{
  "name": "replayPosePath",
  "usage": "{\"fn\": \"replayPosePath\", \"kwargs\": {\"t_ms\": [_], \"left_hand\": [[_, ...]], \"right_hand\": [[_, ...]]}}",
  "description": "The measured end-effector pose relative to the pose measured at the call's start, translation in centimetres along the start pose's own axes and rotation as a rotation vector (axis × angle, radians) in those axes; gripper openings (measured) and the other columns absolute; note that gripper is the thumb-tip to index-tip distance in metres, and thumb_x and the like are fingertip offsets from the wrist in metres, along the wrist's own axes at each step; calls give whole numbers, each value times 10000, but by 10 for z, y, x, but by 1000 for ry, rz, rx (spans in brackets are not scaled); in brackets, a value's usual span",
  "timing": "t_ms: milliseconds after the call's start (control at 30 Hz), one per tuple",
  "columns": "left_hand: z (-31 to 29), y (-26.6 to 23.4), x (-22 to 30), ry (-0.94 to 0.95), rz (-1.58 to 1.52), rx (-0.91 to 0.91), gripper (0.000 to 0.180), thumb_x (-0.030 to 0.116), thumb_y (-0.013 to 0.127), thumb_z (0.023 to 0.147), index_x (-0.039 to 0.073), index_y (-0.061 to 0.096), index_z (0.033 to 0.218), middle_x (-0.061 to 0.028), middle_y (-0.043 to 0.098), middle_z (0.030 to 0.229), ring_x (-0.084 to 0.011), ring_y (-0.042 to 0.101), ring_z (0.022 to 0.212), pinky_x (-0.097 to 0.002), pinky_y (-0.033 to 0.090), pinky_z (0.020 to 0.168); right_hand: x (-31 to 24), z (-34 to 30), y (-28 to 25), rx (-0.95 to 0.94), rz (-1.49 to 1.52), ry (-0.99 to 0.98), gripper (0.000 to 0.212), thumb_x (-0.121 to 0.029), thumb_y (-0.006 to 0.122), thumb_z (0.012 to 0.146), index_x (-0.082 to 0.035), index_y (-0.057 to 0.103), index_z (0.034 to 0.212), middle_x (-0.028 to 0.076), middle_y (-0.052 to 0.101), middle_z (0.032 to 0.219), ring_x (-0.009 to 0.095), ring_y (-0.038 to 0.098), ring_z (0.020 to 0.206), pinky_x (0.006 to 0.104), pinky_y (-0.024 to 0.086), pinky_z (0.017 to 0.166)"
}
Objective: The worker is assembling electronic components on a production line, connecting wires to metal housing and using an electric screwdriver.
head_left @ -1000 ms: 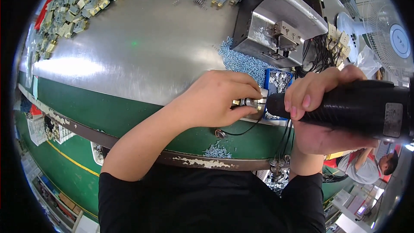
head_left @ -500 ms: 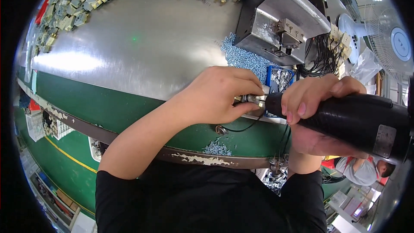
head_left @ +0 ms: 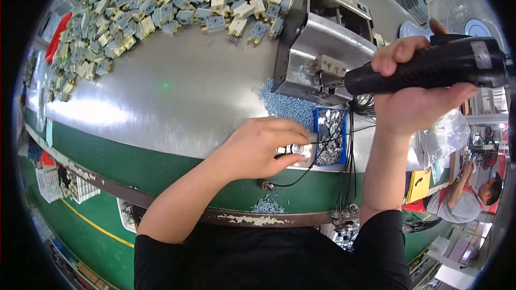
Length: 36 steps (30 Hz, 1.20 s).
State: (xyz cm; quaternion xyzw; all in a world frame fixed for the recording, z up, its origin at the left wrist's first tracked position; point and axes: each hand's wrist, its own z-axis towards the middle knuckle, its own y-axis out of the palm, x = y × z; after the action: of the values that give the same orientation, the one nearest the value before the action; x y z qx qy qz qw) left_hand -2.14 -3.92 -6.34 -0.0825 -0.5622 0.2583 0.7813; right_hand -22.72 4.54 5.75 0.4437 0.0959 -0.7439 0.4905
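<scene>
My right hand (head_left: 411, 104) is wrapped round a black electric screwdriver (head_left: 430, 67). The driver lies almost level, its bit reaching the front of a metal screw feeder (head_left: 317, 48). Low on the table, my left hand (head_left: 263, 147) pinches a small assembly (head_left: 296, 149) with a round silver part between thumb and fingers; much of it is hidden by the hand. A thin black wire (head_left: 309, 169) runs by it to a small round metal end (head_left: 267, 186). Right beside the left hand stands a blue tray (head_left: 344, 153) of small metal pieces.
Loose bluish screws (head_left: 287, 102) are heaped before the feeder, with a smaller pile (head_left: 267, 206) near the table edge. Many grey and cream blocks (head_left: 172, 8) cover the far left. Black cables (head_left: 352, 177) hang past the tray. Another person (head_left: 462, 201) works at the right.
My right hand has carried the screwdriver up and away from the part in my left hand, over to the screw feeder. The left hand keeps its hold. The whole view has shifted.
</scene>
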Motion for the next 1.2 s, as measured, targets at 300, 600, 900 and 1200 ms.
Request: {"fn": "replayPosePath", "kwargs": {"t_ms": [300,600,900,1200], "left_hand": [[4,-3,2,-9,2,-10,312,130,854,766,69,773,1061,-91,759,1126,-276,743,1019,-387,597,868],[4,-5,2,-9,-6,-12,315,130,853,772,76,776,1072,-88,757,1141,-281,742,1016,-389,598,870],[1,-1,4,-39,-24,-24,315,139,845,784,70,771,1083,-97,756,1139,-287,738,1041,-393,596,887],[0,-3,-1,-18,-19,23,295,172,836,786,52,770,1047,-85,749,1131,-307,727,990,-391,586,846]], "right_hand": [[10,5,9,148,-210,74,1081,-953,399,833,-28,457,1391,87,544,807,211,536,605,388,460,613],[12,5,9,109,-200,93,1048,-942,365,856,-45,453,1392,93,550,817,211,545,621,378,456,618],[11,1,12,45,-212,120,1085,-958,446,804,-23,452,1355,94,550,787,215,544,598,369,463,604],[-25,-33,37,-210,122,321,1084,-832,511,904,14,301,1549,71,528,803,184,550,561,347,466,515]]}}
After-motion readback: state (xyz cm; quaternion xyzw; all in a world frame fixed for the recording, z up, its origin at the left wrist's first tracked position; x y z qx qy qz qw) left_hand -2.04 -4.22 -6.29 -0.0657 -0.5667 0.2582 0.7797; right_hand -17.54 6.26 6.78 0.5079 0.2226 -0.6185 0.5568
